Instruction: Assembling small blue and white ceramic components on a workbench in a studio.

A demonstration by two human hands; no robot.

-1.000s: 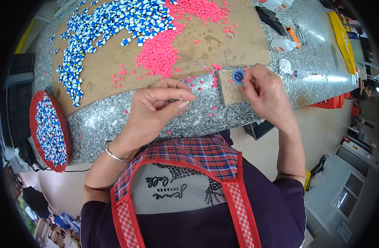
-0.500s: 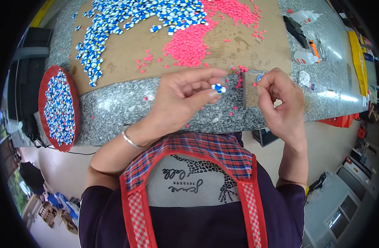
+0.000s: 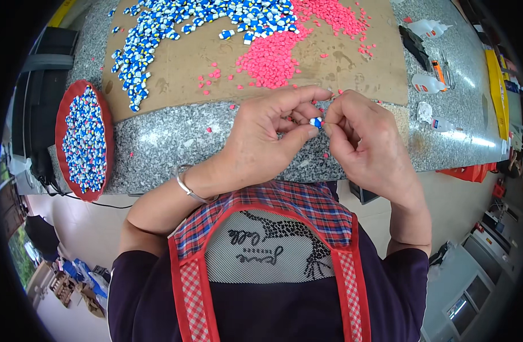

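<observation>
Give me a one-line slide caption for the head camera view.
Both hands, left hand and right hand, pinch a small blue-and-white piece over a granite counter strewn with pink bits.

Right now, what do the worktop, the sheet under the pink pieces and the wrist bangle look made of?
Worktop: speckled grey stone, likely polished granite, with glare. Sheet: matte brown cardboard, stained. Bangle: thin shiny silvery band, probably metal.

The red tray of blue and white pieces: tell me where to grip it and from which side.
Grip the red tray by its raised rim at the near end, which overhangs the granite table. Come from the left, where the left hand is nearer. The heaped pieces leave only the rim bare.
</observation>
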